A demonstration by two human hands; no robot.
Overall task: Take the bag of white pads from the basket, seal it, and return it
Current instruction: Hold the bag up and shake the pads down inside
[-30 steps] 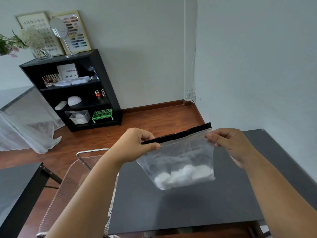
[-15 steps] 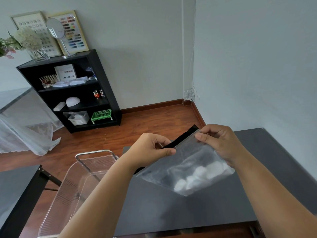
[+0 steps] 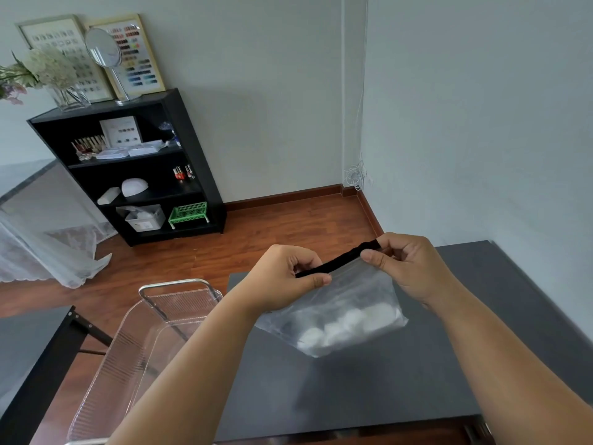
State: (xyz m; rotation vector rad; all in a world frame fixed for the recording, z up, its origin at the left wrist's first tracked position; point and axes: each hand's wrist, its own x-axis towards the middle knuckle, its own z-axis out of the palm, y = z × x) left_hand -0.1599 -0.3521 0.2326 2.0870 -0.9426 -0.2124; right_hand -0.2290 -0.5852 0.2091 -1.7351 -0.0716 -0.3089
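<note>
The bag of white pads point(image 3: 340, 309) is already out of the clear basket point(image 3: 134, 358), which is seen at the lower left of the frame, and is held in mid-frame above the dark table point(image 3: 481, 364). Sealing is judged under way; the return is left. The black seal strip point(image 3: 337, 261) is pinched at its left end by the left hand point(image 3: 282, 281), thumb against curled fingers, and at its right end by the right hand point(image 3: 407, 268) likewise.
</note>
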